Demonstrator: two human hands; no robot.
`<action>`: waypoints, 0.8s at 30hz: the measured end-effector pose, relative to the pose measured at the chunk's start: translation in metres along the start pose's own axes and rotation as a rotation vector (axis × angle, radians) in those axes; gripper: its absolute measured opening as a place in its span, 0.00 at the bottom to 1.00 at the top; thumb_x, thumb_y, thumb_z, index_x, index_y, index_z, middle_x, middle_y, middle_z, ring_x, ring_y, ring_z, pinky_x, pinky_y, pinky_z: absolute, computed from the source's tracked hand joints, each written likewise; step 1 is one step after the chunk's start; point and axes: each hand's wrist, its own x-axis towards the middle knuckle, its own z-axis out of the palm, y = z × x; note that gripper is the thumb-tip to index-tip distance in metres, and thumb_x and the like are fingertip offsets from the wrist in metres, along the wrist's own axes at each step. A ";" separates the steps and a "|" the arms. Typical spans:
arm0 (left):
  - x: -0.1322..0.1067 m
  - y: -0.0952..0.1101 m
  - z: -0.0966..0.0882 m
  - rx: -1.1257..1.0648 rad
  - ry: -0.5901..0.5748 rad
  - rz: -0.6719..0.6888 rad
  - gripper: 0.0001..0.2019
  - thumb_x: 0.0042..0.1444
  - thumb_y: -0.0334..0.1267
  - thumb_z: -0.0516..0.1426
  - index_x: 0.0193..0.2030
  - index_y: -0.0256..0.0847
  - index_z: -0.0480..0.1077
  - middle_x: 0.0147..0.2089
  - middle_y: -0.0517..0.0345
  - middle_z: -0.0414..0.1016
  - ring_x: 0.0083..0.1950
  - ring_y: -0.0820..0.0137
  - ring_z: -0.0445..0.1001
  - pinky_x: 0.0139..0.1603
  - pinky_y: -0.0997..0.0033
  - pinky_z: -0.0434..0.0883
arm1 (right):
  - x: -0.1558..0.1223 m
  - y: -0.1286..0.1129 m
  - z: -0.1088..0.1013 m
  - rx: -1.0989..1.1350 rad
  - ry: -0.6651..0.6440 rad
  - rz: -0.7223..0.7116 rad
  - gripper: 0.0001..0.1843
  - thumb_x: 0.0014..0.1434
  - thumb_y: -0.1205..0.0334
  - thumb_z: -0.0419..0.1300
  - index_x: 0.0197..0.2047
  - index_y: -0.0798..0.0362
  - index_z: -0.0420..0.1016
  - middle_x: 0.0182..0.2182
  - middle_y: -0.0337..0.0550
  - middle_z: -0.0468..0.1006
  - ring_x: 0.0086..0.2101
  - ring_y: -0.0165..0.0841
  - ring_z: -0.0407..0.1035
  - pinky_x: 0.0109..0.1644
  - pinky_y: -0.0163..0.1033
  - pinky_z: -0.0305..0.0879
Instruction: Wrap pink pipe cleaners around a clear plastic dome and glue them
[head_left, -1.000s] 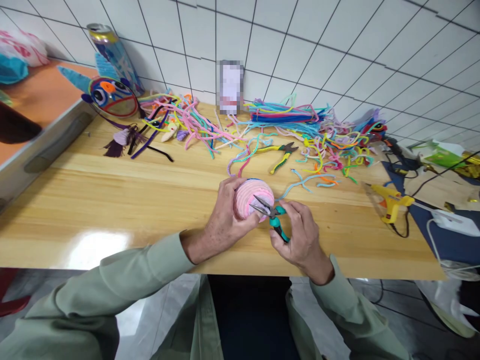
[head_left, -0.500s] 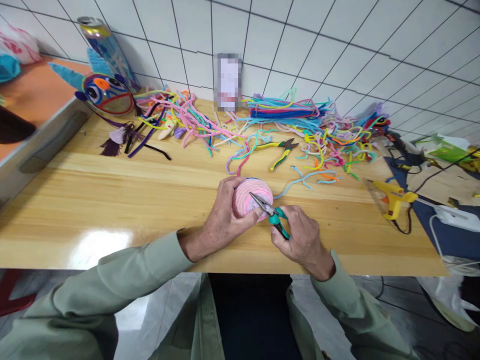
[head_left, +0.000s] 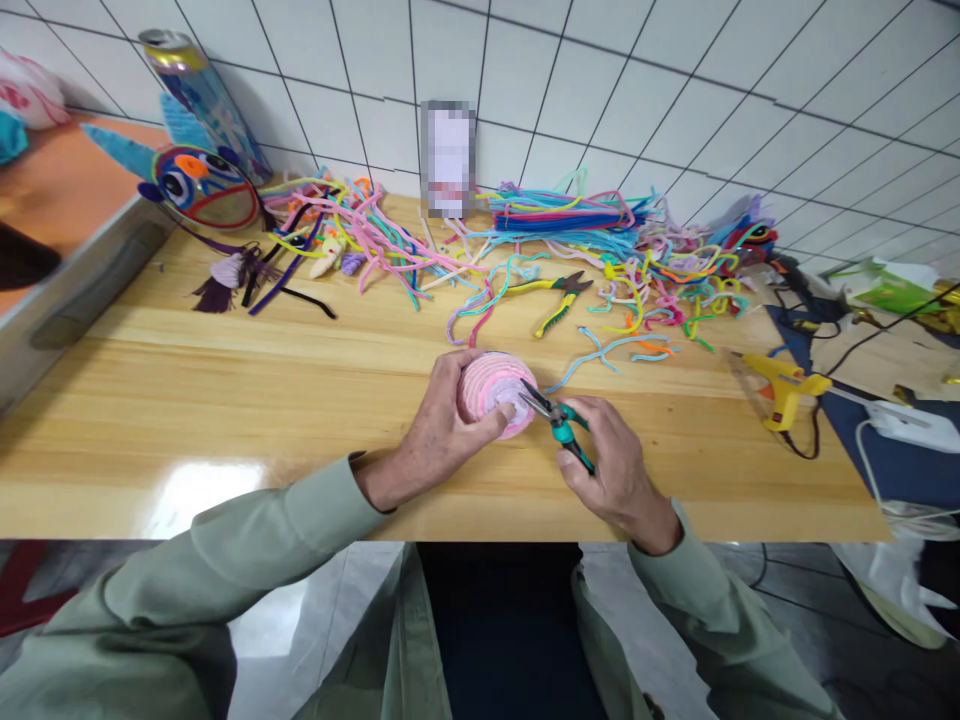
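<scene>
My left hand [head_left: 461, 415] is closed around a round coil of fuzzy pipe cleaners [head_left: 495, 378], pink on the outside and pale lilac at the middle. Its thumb presses on the lilac centre. In my right hand [head_left: 611, 465] are needle-nose pliers [head_left: 564, 425] with teal and black handles. Their jaws are parted, and the tips lie at the right edge of the coil; whether they touch it I cannot tell. Beyond my hands, yellow-green cutting pliers [head_left: 562, 298] rest on the table with their jaws spread.
Loose pipe cleaners [head_left: 390, 240] and a bundle of blue ones [head_left: 562, 215] line the wall. A phone-like panel [head_left: 448, 160] leans there. At left are a can [head_left: 199, 95] and a colourful face-shaped craft [head_left: 206, 190]. A yellow glue gun [head_left: 787, 390] lies at right.
The needle-nose pliers have drawn back to the right, from over the coil's middle to its edge, and their jaws have spread. The coil stays in my left hand.
</scene>
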 end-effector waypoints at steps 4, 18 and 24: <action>-0.001 0.000 -0.004 0.012 -0.011 -0.033 0.32 0.61 0.52 0.67 0.67 0.44 0.62 0.65 0.44 0.70 0.67 0.53 0.73 0.72 0.46 0.70 | -0.013 0.024 -0.011 -0.075 0.073 0.081 0.26 0.68 0.59 0.58 0.68 0.49 0.68 0.54 0.54 0.81 0.54 0.48 0.77 0.57 0.56 0.77; 0.001 -0.002 -0.009 0.149 0.033 0.034 0.34 0.59 0.56 0.68 0.65 0.45 0.66 0.63 0.46 0.71 0.67 0.47 0.73 0.72 0.39 0.70 | -0.085 0.155 -0.068 -0.735 0.179 0.707 0.20 0.65 0.50 0.57 0.46 0.59 0.77 0.38 0.61 0.79 0.43 0.53 0.72 0.52 0.62 0.70; -0.002 -0.002 -0.005 0.112 0.005 0.062 0.31 0.62 0.50 0.67 0.67 0.45 0.62 0.65 0.45 0.69 0.67 0.51 0.72 0.72 0.44 0.71 | -0.053 0.103 -0.049 -0.582 0.234 0.358 0.25 0.69 0.46 0.62 0.59 0.57 0.75 0.54 0.64 0.80 0.56 0.55 0.73 0.60 0.65 0.70</action>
